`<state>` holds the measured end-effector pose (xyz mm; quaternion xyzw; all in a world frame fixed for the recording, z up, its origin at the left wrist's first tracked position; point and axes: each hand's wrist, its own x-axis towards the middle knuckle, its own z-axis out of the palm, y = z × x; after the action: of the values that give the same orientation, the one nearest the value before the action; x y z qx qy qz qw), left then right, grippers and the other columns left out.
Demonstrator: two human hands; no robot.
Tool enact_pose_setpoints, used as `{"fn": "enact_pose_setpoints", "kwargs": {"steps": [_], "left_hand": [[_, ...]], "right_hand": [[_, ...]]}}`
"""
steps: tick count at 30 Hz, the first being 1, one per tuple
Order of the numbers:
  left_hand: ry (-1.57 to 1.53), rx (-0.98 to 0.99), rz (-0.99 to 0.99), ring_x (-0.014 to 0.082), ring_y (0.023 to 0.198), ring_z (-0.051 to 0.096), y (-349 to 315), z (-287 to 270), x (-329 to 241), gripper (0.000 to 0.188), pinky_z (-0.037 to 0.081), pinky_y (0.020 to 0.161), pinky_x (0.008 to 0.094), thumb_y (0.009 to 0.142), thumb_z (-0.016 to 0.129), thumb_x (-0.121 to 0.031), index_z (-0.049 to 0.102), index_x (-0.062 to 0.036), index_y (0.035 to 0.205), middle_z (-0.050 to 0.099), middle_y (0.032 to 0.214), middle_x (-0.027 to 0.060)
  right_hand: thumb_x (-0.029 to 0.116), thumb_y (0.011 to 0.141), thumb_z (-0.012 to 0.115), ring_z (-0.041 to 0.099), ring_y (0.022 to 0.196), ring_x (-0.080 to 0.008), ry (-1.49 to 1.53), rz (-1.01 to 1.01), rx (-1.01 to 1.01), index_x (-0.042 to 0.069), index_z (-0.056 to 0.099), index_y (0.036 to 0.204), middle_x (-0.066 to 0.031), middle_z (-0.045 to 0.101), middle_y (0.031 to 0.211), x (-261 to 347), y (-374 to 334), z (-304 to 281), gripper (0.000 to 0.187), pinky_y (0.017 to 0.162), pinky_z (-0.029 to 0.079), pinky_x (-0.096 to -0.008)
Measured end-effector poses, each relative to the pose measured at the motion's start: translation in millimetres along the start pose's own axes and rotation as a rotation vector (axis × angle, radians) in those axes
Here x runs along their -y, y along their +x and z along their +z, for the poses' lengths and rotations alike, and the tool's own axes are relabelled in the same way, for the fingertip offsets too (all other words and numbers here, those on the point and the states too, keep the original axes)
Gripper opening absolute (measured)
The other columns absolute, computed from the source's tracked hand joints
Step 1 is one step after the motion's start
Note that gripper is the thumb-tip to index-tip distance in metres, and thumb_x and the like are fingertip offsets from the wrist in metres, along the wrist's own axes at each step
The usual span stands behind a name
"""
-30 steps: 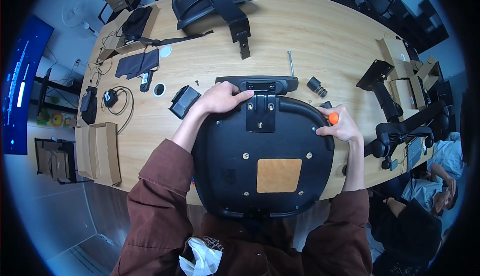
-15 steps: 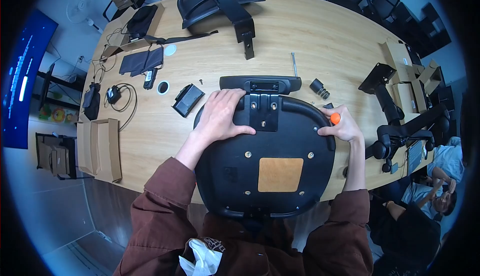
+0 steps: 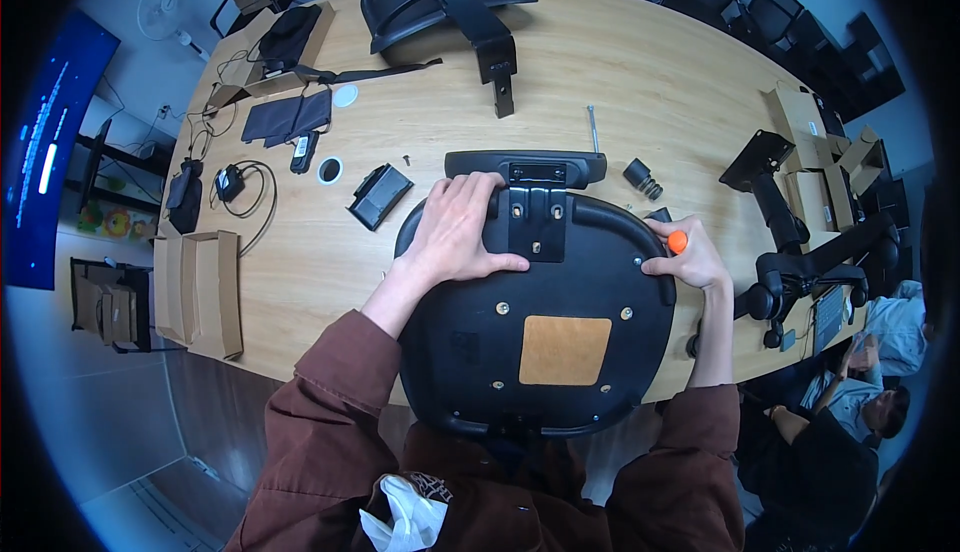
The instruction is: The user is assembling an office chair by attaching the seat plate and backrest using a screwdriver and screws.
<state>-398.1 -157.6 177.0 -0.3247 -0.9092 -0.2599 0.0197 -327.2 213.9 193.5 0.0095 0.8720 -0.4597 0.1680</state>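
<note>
A black chair seat [image 3: 470, 352], underside up, leans over the table's near edge in front of me. A metal bracket [image 3: 537, 237] with oval holes lies at its far edge, joined to a short black padded bar [image 3: 470, 163]. My left hand [image 3: 458, 222] is closed over the seat's far left edge, its thumb resting on the bracket and fingertips by the bar. My right hand [image 3: 697, 255] grips the seat's right rim with its thumb on top. From that fist pokes a round orange end [image 3: 678, 242] of something; the rest is hidden.
Beyond the seat lie a black backrest [image 3: 420, 7] with a bent arm, a thin metal rod [image 3: 594, 130] and a black cylinder with a spring [image 3: 642, 178]. A black plastic housing [image 3: 380, 197] sits left. A wheeled chair base [image 3: 800, 262] and cartons [image 3: 800, 127] stand right; people sit beyond.
The left hand and the bracket have shifted slightly right over the seat. The right hand keeps its hold on the rim. The whole view has drifted a little.
</note>
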Motion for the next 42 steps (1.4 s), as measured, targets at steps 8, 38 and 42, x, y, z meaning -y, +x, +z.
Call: {"fn": "enact_pose_setpoints", "kwargs": {"steps": [8, 38, 42], "left_hand": [[0.026, 0.221, -0.009, 0.0376, 0.107, 0.058, 15.7, -1.3, -4.5, 0.107, 0.048, 0.100, 0.0472, 0.061, 0.095, -0.051, 0.048, -0.0263, 0.154, 0.053, 0.122, 0.0174], [-0.060, 0.080, -0.015, 0.0400, 0.118, 0.056, 5.2, -4.2, -2.8, 0.103, 0.048, 0.104, 0.0486, 0.063, 0.096, -0.046, 0.050, -0.0191, 0.152, 0.053, 0.134, 0.0181], [-0.220, -0.219, -0.150, 0.0267, 0.108, 0.067, 8.2, -9.4, 49.4, 0.071, 0.055, 0.089, 0.0406, 0.072, 0.094, -0.037, 0.067, -0.0067, 0.130, 0.067, 0.114, 0.0158]], "right_hand": [[0.001, 0.060, 0.084, 0.054, 0.068, -0.0084, -0.003, -0.001, -0.017, -0.002, 0.075, 0.119, -0.0011, 0.067, 0.073, -1.1, 0.9, 0.1, 0.060, 0.071, 0.048, -0.0264], [0.006, 0.058, 0.087, 0.055, 0.071, -0.0098, 0.013, 0.057, -0.001, -0.011, 0.071, 0.120, -0.0029, 0.063, 0.074, -2.9, 8.1, 1.4, 0.066, 0.071, 0.049, -0.0277], [0.005, 0.057, 0.088, 0.053, 0.071, -0.0089, 0.068, 0.081, -0.012, -0.010, 0.069, 0.124, -0.0020, 0.061, 0.072, -10.6, 0.5, -2.4, 0.071, 0.071, 0.048, -0.0272]]}}
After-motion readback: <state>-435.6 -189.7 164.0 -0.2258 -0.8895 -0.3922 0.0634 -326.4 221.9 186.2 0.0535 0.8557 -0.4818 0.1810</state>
